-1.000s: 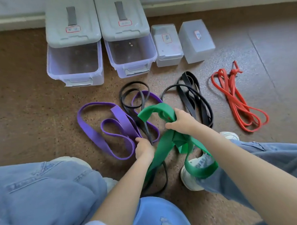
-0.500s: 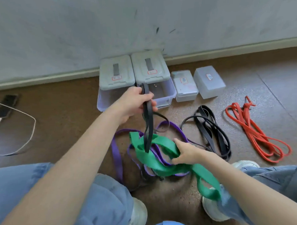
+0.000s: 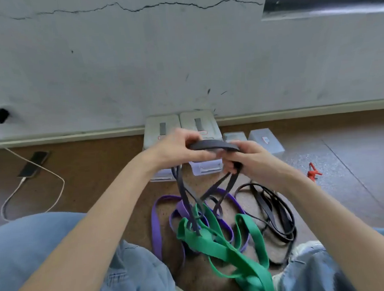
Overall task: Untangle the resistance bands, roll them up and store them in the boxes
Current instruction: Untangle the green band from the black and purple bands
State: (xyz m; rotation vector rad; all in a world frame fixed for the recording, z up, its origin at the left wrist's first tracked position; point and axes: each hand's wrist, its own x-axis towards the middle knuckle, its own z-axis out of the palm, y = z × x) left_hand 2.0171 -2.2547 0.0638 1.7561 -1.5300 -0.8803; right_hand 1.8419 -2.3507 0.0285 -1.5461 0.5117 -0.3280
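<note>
My left hand (image 3: 178, 150) and my right hand (image 3: 246, 158) both grip a dark grey band (image 3: 213, 144), held up in front of the boxes. Its loops hang down and pass through the green band (image 3: 215, 243), which lies on the floor over the purple band (image 3: 156, 226). A pile of thin black bands (image 3: 275, 212) lies to the right of them. Two large lidded boxes (image 3: 161, 127) stand against the wall, partly hidden behind my hands. To their right stand two small clear boxes (image 3: 265, 140).
An orange band (image 3: 313, 173) peeks out past my right forearm. A phone (image 3: 33, 164) on a white cable (image 3: 56, 190) lies on the floor at the left. My jeans-clad knees fill both lower corners, with a white shoe (image 3: 305, 248) beside the bands.
My right hand let go of the green band and rose to join my left hand on the dark grey band. The green band dropped to the floor. The camera tilted up toward the wall.
</note>
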